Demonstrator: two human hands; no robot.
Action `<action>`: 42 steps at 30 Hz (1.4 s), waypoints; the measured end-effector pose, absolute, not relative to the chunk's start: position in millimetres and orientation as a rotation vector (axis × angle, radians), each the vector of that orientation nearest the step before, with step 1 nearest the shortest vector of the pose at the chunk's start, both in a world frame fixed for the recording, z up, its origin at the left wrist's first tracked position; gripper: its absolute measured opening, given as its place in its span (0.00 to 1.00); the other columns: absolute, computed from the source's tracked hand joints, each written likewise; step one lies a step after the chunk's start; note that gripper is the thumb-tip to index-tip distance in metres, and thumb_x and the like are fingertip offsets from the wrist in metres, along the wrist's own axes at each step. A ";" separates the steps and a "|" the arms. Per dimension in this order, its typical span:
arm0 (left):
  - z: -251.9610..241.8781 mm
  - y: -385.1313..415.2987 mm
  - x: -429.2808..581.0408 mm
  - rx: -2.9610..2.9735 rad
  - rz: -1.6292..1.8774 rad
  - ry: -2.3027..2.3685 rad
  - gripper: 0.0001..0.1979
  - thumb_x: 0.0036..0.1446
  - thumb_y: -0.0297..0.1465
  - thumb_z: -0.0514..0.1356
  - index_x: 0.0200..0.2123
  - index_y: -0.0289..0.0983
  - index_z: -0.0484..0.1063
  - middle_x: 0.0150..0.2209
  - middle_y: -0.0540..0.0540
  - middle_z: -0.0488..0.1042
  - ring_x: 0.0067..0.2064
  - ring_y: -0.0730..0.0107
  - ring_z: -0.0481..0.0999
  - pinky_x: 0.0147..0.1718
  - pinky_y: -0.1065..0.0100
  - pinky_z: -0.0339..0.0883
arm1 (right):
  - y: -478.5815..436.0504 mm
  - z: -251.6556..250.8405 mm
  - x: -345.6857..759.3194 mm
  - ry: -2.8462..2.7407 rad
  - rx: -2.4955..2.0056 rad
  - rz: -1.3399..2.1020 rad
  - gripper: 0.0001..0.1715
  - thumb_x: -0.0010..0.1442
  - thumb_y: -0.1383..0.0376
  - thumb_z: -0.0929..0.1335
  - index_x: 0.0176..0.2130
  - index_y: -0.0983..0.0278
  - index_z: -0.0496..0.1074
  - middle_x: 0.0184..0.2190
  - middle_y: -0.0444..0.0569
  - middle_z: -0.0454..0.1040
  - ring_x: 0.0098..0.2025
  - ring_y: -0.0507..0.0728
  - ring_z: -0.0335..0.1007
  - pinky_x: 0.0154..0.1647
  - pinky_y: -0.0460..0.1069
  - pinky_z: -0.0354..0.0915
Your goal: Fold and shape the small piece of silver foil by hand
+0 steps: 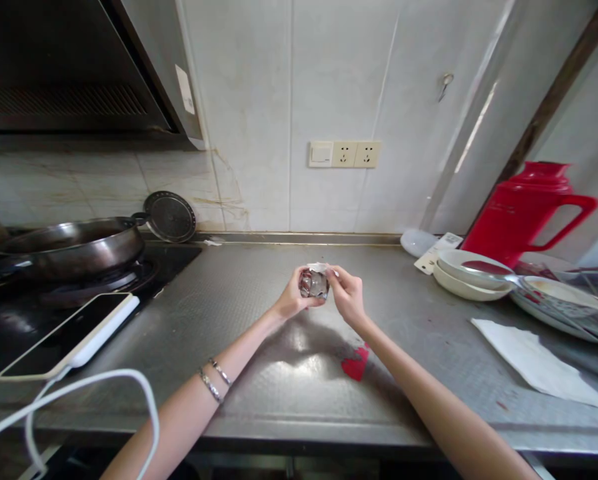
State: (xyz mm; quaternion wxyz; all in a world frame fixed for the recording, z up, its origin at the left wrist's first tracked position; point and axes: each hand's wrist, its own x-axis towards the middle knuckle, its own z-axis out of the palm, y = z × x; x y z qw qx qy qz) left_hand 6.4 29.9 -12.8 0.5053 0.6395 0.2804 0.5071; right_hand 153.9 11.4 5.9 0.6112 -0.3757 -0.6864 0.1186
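A small rounded, shiny grey-and-brown thing (313, 284) is held above the steel counter; its exact kind I cannot make out. My left hand (292, 297) wraps round its left side, thumb below and fingers above. Pressed together at its upper right edge are the fingers of my right hand (346, 292), pinching a thin whitish flap (323, 267) on top of it. A torn-looking red scrap (355, 365) lies on the counter below, close to my right forearm.
On the left, a steel pan (79, 250) sits on the black stove (179, 257), with a phone (69, 333) and its white cable nearer me. Stacked bowls (471, 288), a red thermos (519, 213) and a white paper napkin (536, 360) stand or lie at right on the counter (249, 273).
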 end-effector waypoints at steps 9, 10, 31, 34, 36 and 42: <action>-6.3 24.1 5.5 1.515 1.209 0.694 0.37 0.36 0.29 0.71 0.50 0.40 0.59 0.47 0.43 0.66 0.39 0.66 0.68 0.21 0.76 0.62 | 16.4 9.2 154.3 -1.526 -0.822 0.384 0.18 0.63 0.55 0.62 0.33 0.63 0.75 0.28 0.45 0.77 0.31 0.55 0.73 0.42 0.52 0.70; -6.1 23.5 5.5 1.509 1.208 0.700 0.38 0.35 0.29 0.71 0.51 0.40 0.58 0.48 0.43 0.65 0.40 0.65 0.68 0.22 0.76 0.62 | 18.1 9.0 155.0 -1.498 -0.834 0.424 0.19 0.63 0.55 0.62 0.32 0.64 0.75 0.27 0.46 0.76 0.31 0.55 0.72 0.39 0.50 0.70; -18.9 36.2 3.1 1.605 1.185 0.605 0.40 0.30 0.23 0.72 0.49 0.39 0.61 0.46 0.45 0.68 0.43 0.64 0.70 0.38 0.66 0.64 | 11.0 8.3 153.1 -1.723 -0.761 0.227 0.16 0.63 0.59 0.61 0.34 0.59 0.76 0.30 0.46 0.78 0.40 0.60 0.76 0.50 0.55 0.67; -21.4 37.0 3.9 1.599 1.169 0.570 0.39 0.32 0.22 0.71 0.50 0.39 0.60 0.43 0.46 0.69 0.41 0.66 0.70 0.38 0.65 0.65 | 8.0 8.6 151.0 -1.832 -0.665 0.178 0.15 0.64 0.61 0.60 0.39 0.58 0.75 0.34 0.46 0.79 0.40 0.58 0.76 0.55 0.57 0.64; -20.9 35.0 4.3 1.599 1.157 0.616 0.39 0.32 0.22 0.71 0.51 0.39 0.60 0.44 0.45 0.69 0.41 0.65 0.70 0.37 0.66 0.64 | 13.1 6.4 153.4 -1.780 -0.741 0.182 0.16 0.64 0.60 0.61 0.37 0.61 0.76 0.28 0.45 0.77 0.35 0.58 0.76 0.48 0.54 0.69; -10.4 26.2 6.3 1.561 1.181 0.633 0.39 0.30 0.22 0.72 0.49 0.38 0.63 0.48 0.44 0.68 0.45 0.63 0.69 0.39 0.66 0.65 | 21.3 3.4 159.7 -1.620 -0.885 0.190 0.20 0.64 0.58 0.61 0.29 0.64 0.75 0.23 0.45 0.75 0.27 0.55 0.73 0.31 0.49 0.70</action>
